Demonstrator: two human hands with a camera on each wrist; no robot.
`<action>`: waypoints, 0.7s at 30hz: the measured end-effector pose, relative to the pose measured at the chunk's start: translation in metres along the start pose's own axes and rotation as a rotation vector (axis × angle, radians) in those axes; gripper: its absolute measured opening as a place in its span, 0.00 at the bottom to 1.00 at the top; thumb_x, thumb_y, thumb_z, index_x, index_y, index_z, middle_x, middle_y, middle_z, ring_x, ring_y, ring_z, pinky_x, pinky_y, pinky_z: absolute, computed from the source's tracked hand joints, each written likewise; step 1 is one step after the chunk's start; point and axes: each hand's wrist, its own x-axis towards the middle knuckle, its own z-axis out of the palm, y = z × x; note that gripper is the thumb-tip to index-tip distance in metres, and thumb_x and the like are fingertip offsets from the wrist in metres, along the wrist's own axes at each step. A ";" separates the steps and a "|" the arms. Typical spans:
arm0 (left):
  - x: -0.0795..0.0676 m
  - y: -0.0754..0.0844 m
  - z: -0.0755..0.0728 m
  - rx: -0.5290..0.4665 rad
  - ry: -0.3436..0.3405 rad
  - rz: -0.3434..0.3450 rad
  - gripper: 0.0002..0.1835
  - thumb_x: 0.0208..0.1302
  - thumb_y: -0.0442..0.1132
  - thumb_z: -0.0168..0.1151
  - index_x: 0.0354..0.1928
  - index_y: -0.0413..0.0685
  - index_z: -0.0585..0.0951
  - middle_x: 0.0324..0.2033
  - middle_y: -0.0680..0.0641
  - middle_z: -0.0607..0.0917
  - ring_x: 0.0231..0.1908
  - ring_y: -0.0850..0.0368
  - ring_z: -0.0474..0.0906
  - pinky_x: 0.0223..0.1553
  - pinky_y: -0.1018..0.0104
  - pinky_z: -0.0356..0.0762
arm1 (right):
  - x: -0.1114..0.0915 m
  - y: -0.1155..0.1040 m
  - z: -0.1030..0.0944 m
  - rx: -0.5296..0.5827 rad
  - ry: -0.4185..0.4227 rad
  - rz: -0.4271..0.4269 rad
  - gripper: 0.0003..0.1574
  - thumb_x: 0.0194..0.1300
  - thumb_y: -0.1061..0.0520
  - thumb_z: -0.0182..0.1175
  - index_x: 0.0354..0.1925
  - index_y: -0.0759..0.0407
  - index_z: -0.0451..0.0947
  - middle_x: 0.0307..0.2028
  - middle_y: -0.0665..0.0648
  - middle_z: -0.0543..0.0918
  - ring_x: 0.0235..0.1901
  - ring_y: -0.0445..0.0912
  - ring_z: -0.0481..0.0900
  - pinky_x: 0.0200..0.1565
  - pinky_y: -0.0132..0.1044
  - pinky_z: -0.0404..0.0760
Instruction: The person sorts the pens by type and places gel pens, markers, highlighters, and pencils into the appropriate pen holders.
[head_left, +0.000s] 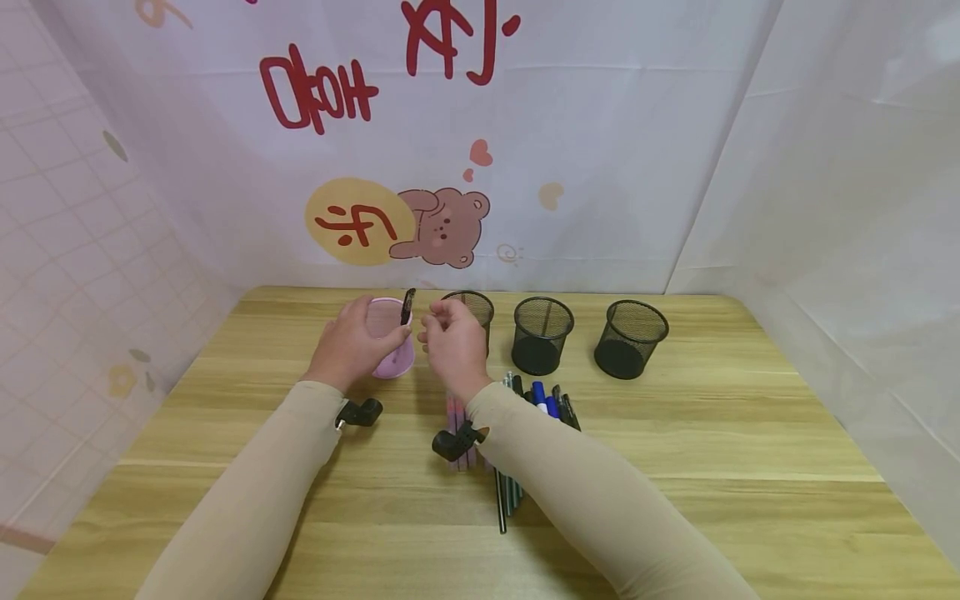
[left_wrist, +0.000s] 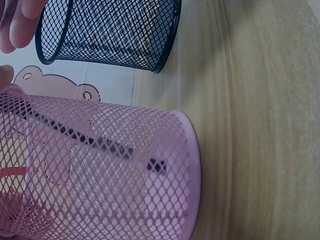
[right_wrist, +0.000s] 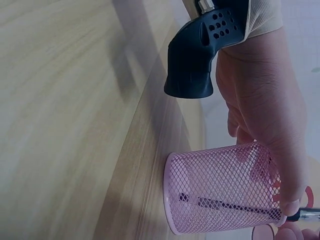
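My left hand (head_left: 348, 346) grips the pink mesh pen holder (head_left: 393, 364), its thumb at the rim and its fingers around the far side. A black pen (head_left: 407, 307) leans inside the holder, its upper end sticking out above the rim beside the thumb. Through the pink mesh in the left wrist view, the pen's shaft (left_wrist: 90, 140) slants down toward the base. Just right of the holder hovers my right hand (head_left: 457, 346), fingers loosely bent with nothing between them. It partly covers a black mesh pen holder (head_left: 483, 307) behind it.
Two more black mesh pen holders, one in the middle (head_left: 536, 357) and one at right (head_left: 621, 358), stand along the back. Pink pens (head_left: 453, 457), dark green pens (head_left: 510, 497), blue markers (head_left: 539, 395) and black pens (head_left: 570, 412) lie on the wooden table, partly under my right forearm.
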 end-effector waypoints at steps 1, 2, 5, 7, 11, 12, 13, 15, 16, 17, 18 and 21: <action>0.000 0.000 0.000 0.000 -0.001 -0.001 0.55 0.65 0.72 0.60 0.80 0.39 0.60 0.74 0.32 0.69 0.71 0.29 0.68 0.77 0.30 0.55 | 0.000 0.000 0.000 -0.001 -0.001 -0.001 0.12 0.76 0.63 0.60 0.55 0.64 0.80 0.43 0.63 0.90 0.41 0.60 0.92 0.37 0.35 0.91; 0.000 0.000 0.000 0.000 -0.002 0.000 0.55 0.65 0.72 0.60 0.80 0.39 0.60 0.74 0.32 0.69 0.71 0.29 0.68 0.76 0.30 0.55 | -0.001 0.000 -0.001 -0.004 -0.002 -0.001 0.12 0.76 0.63 0.60 0.55 0.64 0.80 0.43 0.63 0.90 0.41 0.60 0.92 0.36 0.33 0.90; 0.000 0.000 0.000 0.003 0.000 0.005 0.54 0.66 0.71 0.60 0.79 0.39 0.61 0.75 0.31 0.69 0.71 0.29 0.68 0.76 0.30 0.54 | -0.002 -0.001 -0.003 -0.002 -0.014 0.000 0.12 0.76 0.63 0.60 0.55 0.64 0.80 0.43 0.63 0.90 0.40 0.59 0.92 0.36 0.32 0.90; 0.000 0.000 0.000 0.005 0.001 0.006 0.54 0.66 0.71 0.60 0.79 0.39 0.61 0.75 0.31 0.69 0.72 0.29 0.67 0.77 0.30 0.54 | -0.003 -0.003 -0.007 -0.018 -0.026 0.001 0.12 0.76 0.62 0.60 0.55 0.62 0.80 0.43 0.62 0.90 0.39 0.57 0.93 0.36 0.32 0.89; 0.000 0.000 0.000 0.006 -0.005 -0.001 0.55 0.65 0.73 0.59 0.80 0.40 0.60 0.76 0.32 0.67 0.73 0.29 0.65 0.77 0.30 0.53 | -0.004 -0.007 -0.019 -0.061 -0.048 -0.001 0.11 0.77 0.61 0.60 0.55 0.62 0.80 0.44 0.62 0.89 0.37 0.52 0.92 0.37 0.36 0.90; 0.000 0.001 -0.001 0.004 -0.008 -0.003 0.55 0.65 0.73 0.59 0.80 0.40 0.60 0.76 0.32 0.67 0.74 0.29 0.65 0.78 0.30 0.53 | -0.004 -0.009 -0.024 -0.067 -0.055 -0.003 0.11 0.77 0.61 0.60 0.55 0.62 0.80 0.44 0.62 0.89 0.36 0.51 0.92 0.38 0.39 0.91; 0.000 0.001 -0.001 0.004 -0.009 -0.004 0.55 0.65 0.73 0.59 0.80 0.40 0.60 0.76 0.32 0.67 0.74 0.29 0.64 0.78 0.30 0.52 | -0.005 -0.011 -0.029 -0.072 -0.066 -0.004 0.12 0.77 0.60 0.60 0.55 0.63 0.80 0.44 0.62 0.89 0.37 0.53 0.92 0.40 0.42 0.91; 0.000 0.001 -0.001 0.003 -0.014 -0.005 0.55 0.65 0.73 0.59 0.80 0.40 0.59 0.77 0.32 0.66 0.75 0.29 0.63 0.78 0.30 0.51 | -0.005 -0.013 -0.040 -0.077 -0.090 -0.007 0.13 0.78 0.60 0.60 0.56 0.65 0.79 0.45 0.65 0.88 0.38 0.56 0.92 0.42 0.46 0.92; 0.000 0.001 -0.001 0.003 -0.015 -0.005 0.55 0.65 0.73 0.59 0.80 0.40 0.59 0.77 0.32 0.66 0.75 0.29 0.63 0.78 0.31 0.51 | -0.006 -0.014 -0.047 -0.082 -0.101 -0.010 0.14 0.78 0.60 0.59 0.56 0.65 0.79 0.45 0.65 0.88 0.38 0.57 0.91 0.42 0.47 0.92; 0.001 0.001 -0.001 0.005 -0.014 -0.004 0.55 0.65 0.73 0.59 0.80 0.40 0.60 0.77 0.32 0.66 0.75 0.29 0.63 0.78 0.31 0.51 | -0.006 -0.015 -0.053 -0.089 -0.114 -0.012 0.14 0.78 0.60 0.59 0.56 0.66 0.79 0.46 0.66 0.88 0.38 0.56 0.91 0.43 0.48 0.92; 0.001 0.001 -0.001 0.006 -0.014 -0.003 0.55 0.65 0.73 0.59 0.80 0.40 0.60 0.77 0.32 0.66 0.75 0.29 0.63 0.78 0.31 0.51 | -0.007 -0.017 -0.060 -0.108 -0.120 -0.017 0.14 0.78 0.60 0.59 0.56 0.65 0.79 0.46 0.66 0.88 0.39 0.57 0.91 0.42 0.45 0.92; 0.001 0.001 -0.001 0.013 -0.013 0.001 0.55 0.65 0.73 0.58 0.80 0.40 0.60 0.77 0.31 0.66 0.75 0.29 0.63 0.78 0.31 0.52 | -0.009 -0.021 -0.081 -0.187 -0.126 -0.038 0.13 0.78 0.59 0.60 0.55 0.63 0.80 0.46 0.65 0.89 0.37 0.54 0.91 0.39 0.39 0.91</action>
